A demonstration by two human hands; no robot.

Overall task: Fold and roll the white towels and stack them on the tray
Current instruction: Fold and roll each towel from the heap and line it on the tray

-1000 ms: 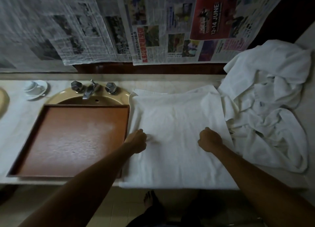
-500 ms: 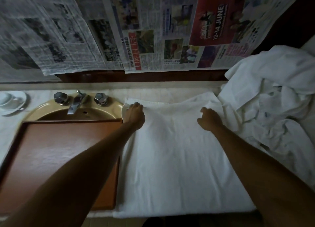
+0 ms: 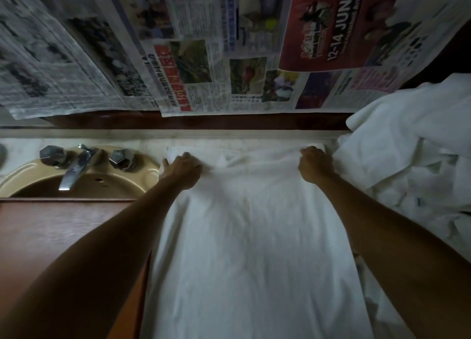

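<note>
A white towel (image 3: pixel 252 249) lies spread flat on the counter, running from the front edge to the back wall. My left hand (image 3: pixel 182 169) grips its far left corner and my right hand (image 3: pixel 314 166) grips its far right corner, fingers curled into the cloth. The fabric bunches into a ridge between the two hands. A brown wooden tray (image 3: pixel 51 236) lies to the left of the towel, over the sink, with nothing on it; my left forearm crosses its right part.
A heap of crumpled white towels (image 3: pixel 413 160) fills the right side of the counter. A tan sink (image 3: pixel 107 183) with a chrome tap (image 3: pixel 74 172) and two knobs sits at the left back. Newspaper sheets (image 3: pixel 204 48) hang on the wall behind.
Both hands have slid from the towel's middle to its far edge and taken hold of the corners. The view has moved forward and closer to the wall.
</note>
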